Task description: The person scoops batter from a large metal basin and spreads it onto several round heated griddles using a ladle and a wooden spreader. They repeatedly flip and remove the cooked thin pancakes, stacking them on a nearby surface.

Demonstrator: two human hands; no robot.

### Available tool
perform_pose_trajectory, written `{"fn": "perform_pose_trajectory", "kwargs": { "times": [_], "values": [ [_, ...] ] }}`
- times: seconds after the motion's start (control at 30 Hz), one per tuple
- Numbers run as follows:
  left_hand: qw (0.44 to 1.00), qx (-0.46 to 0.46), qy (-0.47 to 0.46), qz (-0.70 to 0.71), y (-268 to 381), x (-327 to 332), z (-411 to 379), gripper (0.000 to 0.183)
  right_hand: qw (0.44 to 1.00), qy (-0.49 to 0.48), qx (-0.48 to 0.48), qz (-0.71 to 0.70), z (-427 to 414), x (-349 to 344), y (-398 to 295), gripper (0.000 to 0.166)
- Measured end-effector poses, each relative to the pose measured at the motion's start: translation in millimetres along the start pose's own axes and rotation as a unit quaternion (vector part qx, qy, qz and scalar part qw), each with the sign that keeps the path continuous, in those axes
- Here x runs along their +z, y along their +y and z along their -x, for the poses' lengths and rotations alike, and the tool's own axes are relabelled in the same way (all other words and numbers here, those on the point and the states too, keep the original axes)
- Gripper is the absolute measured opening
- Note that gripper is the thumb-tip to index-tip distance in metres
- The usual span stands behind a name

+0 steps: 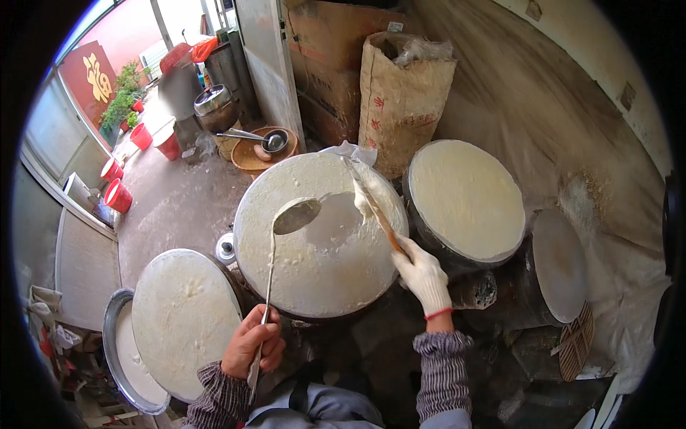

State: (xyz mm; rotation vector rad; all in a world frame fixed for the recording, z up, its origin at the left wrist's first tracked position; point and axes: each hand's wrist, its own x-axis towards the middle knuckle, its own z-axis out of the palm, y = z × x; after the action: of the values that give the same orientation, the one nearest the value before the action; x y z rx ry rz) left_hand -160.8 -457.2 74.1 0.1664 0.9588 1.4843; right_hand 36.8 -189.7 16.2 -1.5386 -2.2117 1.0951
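My bare left hand (256, 340) grips the long metal handle of a batter-coated ladle (298, 216). The ladle's bowl is over the middle round griddle (327, 287), which bears a pale batter layer (268, 214) with a thin, greyer patch near its centre. On my right hand (423, 276) is a white knit glove with a red cuff edge. It holds a long wooden-handled spreading tool (378, 209) that slants across the griddle's right side. Thick batter (364, 201) clings beside the tool's blade.
A second batter-coated griddle (185, 322) stands left, overlapping a metal basin (124, 354) of pale liquid. At right are another coated griddle (466, 198) and a bare one (559, 265). Behind are a woven sack (404, 102) and a wicker basket (247, 155) holding a second ladle (275, 141).
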Motion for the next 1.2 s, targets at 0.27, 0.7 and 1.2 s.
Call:
{"fn": "perform_pose_trajectory", "kwargs": {
  "times": [0.27, 0.7, 1.2],
  "values": [
    [1.0, 0.011, 0.016, -0.009, 4.0, 7.7, -11.5, 0.011, 0.999, -0.005, -0.041, 0.021, 32.8, 24.7, -11.0, 0.048],
    [1.0, 0.016, 0.011, 0.001, 2.1, 16.1, -16.5, 0.009, 0.986, -0.077, 0.018, -0.148, 48.9, -4.2, 20.3, 0.05],
    [0.999, 0.035, 0.025, 0.028, -6.4, 15.0, -6.1, 0.01, 0.968, -0.089, 0.017, -0.234, 21.9, -20.4, 52.7, 0.047]
  ]
}}
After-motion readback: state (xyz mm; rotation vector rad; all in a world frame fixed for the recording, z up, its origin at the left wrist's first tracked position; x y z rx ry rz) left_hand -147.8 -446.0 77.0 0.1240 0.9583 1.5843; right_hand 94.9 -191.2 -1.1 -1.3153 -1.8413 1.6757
